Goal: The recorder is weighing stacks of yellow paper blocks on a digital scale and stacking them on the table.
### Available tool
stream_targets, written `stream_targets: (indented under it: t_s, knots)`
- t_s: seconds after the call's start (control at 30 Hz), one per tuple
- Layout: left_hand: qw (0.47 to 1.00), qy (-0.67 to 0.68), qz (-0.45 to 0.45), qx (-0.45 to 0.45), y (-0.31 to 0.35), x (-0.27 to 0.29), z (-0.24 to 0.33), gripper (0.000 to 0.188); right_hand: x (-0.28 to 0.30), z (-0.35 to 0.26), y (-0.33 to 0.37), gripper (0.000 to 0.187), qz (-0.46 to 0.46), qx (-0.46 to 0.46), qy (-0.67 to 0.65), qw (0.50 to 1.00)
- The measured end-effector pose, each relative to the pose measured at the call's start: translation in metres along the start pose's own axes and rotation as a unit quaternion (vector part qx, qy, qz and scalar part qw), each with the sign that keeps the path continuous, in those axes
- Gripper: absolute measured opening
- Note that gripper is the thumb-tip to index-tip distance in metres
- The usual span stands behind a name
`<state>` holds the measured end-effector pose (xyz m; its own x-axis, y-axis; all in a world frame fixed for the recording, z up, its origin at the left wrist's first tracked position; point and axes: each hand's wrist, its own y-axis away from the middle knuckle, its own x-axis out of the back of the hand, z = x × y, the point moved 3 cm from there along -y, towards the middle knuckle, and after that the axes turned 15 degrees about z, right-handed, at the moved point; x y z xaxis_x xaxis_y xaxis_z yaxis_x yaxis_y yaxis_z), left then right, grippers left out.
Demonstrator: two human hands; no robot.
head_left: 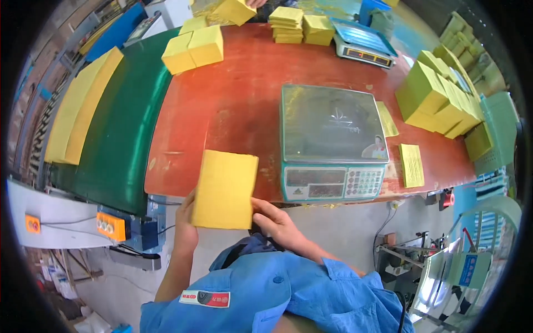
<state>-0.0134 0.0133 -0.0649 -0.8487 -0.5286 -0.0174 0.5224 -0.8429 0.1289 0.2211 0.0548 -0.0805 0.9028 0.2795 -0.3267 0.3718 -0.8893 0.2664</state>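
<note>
Between my two hands is a block of yellow paper [225, 188], upright at the near edge of the red table. My left hand [187, 219] grips its left side, with the fingers partly hidden behind it. At its lower right edge, my right hand [277, 222] presses with curled fingers. To the right of the block stands a digital scale [333, 125] with a dark, bare pan and a keypad facing me. A thin yellow paper pad [411, 165] lies right of the scale, and another yellow piece [387, 119] sticks out behind it.
A green conveyor belt [119, 122] runs along the left, carrying a long row of yellow paper [83, 108]. More yellow stacks [194, 49] stand at the far left of the red table [239, 72] and at its right [436, 100]. A second scale [363, 44] and another person's hand [255, 3] are at the back.
</note>
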Motion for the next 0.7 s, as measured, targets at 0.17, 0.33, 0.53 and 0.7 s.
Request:
stream_targets:
  t_s: [0.17,0.33,0.53,0.7]
  knots:
    - [0.949,0.265,-0.001,0.171,-0.006,-0.046,0.008,0.049,-0.009,-0.087,-0.001,0.047,0.081,0.326,0.278,0.900]
    - [0.901,0.340,-0.169,0.210,-0.025,-0.169,0.048,0.063,0.035,-0.173,-0.001,0.046,0.249,0.487,0.338,0.766]
    - [0.830,0.447,-0.206,0.263,-0.035,-0.330,0.056,0.053,0.113,-0.251,-0.043,0.029,0.301,0.549,0.470,0.622]
    - [0.836,0.404,-0.159,0.335,-0.011,-0.341,0.036,0.057,0.175,-0.247,-0.088,0.026,0.224,0.538,0.439,0.684]
